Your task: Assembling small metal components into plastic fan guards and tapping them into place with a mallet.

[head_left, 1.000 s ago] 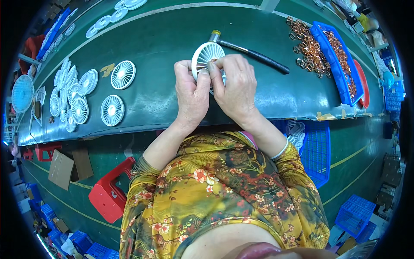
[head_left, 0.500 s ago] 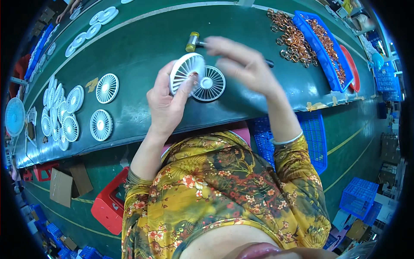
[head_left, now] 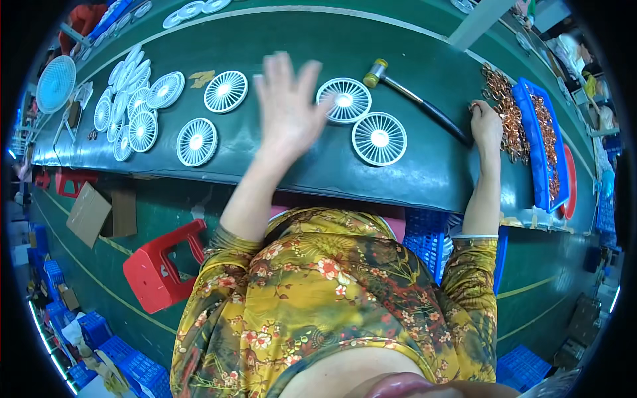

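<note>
The table (head_left: 434, 176) front offers passage right of the rightmost wheel (head_left: 379, 138). Hammer (head_left: 434, 112) obstructs behind; rings (head_left: 511, 123) apparently crowd the right hand (head_left: 488, 126).

So the floor (head_left: 541, 259) is green with yellow lines (head_left: 524, 287), the long worktable (head_left: 424, 179) is green too, red stool (head_left: 144, 278) and cardboard box (head_left: 89, 205) down on the left, blue crates (head_left: 96, 330) and a bright strip light (head_left: 50, 348) near left

White discs (head_left: 344, 100), coppery rings (head_left: 509, 119), yellow floral shirt (head_left: 312, 292)
</note>
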Action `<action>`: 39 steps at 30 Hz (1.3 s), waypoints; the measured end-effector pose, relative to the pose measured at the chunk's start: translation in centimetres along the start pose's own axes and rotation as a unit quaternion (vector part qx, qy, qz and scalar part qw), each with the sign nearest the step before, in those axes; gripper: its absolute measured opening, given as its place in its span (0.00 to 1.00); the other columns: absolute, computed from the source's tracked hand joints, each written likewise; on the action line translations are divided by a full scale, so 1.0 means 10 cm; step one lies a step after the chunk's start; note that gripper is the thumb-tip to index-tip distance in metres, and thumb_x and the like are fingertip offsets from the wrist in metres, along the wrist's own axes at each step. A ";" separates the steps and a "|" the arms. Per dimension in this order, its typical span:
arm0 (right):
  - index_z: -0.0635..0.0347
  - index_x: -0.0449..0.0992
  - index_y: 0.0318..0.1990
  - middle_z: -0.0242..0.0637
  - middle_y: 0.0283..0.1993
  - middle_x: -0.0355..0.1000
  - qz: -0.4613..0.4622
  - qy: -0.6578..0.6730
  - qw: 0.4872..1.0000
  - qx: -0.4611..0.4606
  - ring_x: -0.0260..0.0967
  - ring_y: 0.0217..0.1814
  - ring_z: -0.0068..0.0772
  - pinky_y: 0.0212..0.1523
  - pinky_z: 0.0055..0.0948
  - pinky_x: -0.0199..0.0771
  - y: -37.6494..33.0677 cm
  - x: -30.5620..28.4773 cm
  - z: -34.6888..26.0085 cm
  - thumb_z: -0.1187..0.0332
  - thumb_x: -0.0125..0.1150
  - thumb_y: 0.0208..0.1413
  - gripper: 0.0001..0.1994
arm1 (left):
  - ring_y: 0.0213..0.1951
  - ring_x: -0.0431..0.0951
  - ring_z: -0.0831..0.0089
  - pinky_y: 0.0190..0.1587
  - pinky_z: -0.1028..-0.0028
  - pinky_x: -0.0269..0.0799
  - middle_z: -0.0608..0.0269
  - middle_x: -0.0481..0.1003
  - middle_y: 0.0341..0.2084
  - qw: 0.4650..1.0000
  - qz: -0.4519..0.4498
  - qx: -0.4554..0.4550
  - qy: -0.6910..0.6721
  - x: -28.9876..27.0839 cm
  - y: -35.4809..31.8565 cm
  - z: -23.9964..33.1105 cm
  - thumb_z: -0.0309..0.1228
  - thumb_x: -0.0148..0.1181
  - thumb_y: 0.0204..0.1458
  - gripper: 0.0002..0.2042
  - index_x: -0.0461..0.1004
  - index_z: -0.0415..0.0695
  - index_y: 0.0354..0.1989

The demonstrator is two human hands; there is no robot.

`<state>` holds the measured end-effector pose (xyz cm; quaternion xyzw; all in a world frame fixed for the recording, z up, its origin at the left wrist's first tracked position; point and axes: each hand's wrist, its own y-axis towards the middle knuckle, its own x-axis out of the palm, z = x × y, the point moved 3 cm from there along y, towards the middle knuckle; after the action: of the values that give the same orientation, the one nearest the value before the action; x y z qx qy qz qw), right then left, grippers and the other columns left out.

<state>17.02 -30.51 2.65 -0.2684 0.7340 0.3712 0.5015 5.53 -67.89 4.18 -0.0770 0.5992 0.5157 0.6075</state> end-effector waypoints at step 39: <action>0.57 0.71 0.29 0.37 0.27 0.66 0.152 0.263 0.904 -0.301 0.65 0.30 0.41 0.32 0.38 0.63 -1.17 -0.43 -2.25 0.70 0.61 0.49 0.05 | 0.35 0.68 0.83 0.37 0.81 0.67 0.65 0.69 0.35 0.794 0.009 -0.189 -0.577 -0.19 -0.21 0.48 0.30 0.48 0.62 0.08 0.64 0.39 0.44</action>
<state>15.41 -55.47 8.41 -0.3794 0.7246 0.5619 0.1235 10.62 -66.50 5.89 0.1269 0.0284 0.5729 0.8092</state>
